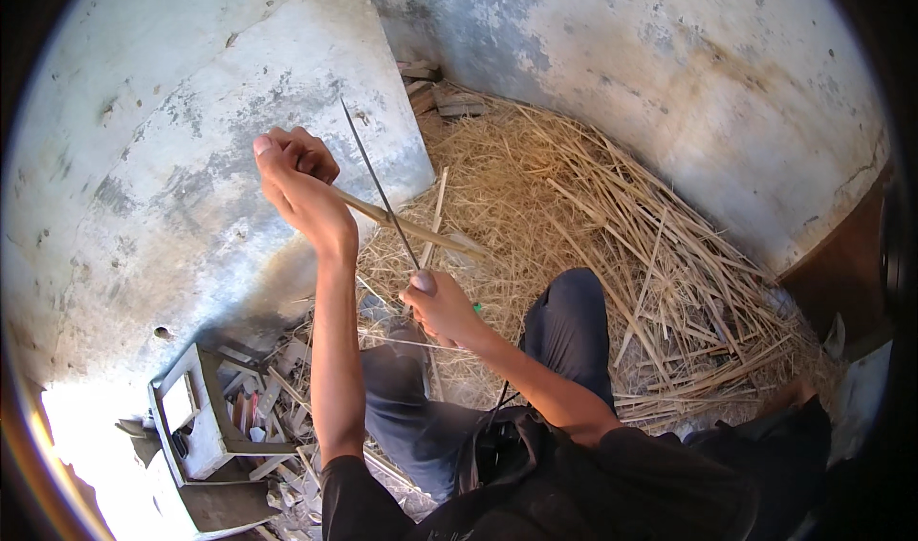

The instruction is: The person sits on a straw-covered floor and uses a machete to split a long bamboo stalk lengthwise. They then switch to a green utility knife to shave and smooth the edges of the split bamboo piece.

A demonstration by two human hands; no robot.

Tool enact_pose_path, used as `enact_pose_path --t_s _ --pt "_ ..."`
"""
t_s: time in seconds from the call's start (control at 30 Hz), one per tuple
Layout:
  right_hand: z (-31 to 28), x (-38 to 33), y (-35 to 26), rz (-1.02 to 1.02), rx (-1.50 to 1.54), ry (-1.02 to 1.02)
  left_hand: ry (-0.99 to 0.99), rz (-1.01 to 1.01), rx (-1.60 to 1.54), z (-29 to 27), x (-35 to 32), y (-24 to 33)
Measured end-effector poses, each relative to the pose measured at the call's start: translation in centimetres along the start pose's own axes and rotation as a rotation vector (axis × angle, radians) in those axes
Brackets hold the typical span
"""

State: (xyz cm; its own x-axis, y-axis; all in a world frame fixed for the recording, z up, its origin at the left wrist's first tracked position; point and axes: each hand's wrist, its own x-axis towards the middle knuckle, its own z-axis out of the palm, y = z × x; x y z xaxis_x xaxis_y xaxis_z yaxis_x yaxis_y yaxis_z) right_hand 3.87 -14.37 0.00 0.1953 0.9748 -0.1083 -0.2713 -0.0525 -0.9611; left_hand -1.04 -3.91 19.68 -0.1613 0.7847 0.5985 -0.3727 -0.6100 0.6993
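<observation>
My left hand (301,183) is raised in front of the pale wall with its fingers curled in. A bamboo strip (435,237) comes out by its wrist and slopes down to the right; the hand is closed on the end, which its palm hides. Lower and to the right, my right hand (445,307) grips the handle of a long, thin, dark-bladed knife (368,163). The blade points up and away, seen nearly edge-on, and crosses the bamboo strip between my hands. Whether it touches the strip I cannot tell. The knife's handle is mostly hidden in my fist.
A heap of shavings (516,173) and long split strips (669,283) covers the floor ahead and right, against stained walls (650,44). At lower left stands a wooden box (206,455) with scraps in it. My bent knees (574,321) are below my hands.
</observation>
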Motion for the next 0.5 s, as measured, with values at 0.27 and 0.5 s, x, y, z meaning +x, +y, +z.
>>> enact_pose_path --t_s 0.27,0.5 --pt "0.2 1.8 -2.1 -0.107 -0.028 -0.053 -0.106 0.020 -0.032 0.1 -0.6 -0.3" --pt "1.6 0.0 -4.4 -0.120 -0.072 0.002 -0.091 0.026 -0.061 -0.2 -0.8 -0.2"
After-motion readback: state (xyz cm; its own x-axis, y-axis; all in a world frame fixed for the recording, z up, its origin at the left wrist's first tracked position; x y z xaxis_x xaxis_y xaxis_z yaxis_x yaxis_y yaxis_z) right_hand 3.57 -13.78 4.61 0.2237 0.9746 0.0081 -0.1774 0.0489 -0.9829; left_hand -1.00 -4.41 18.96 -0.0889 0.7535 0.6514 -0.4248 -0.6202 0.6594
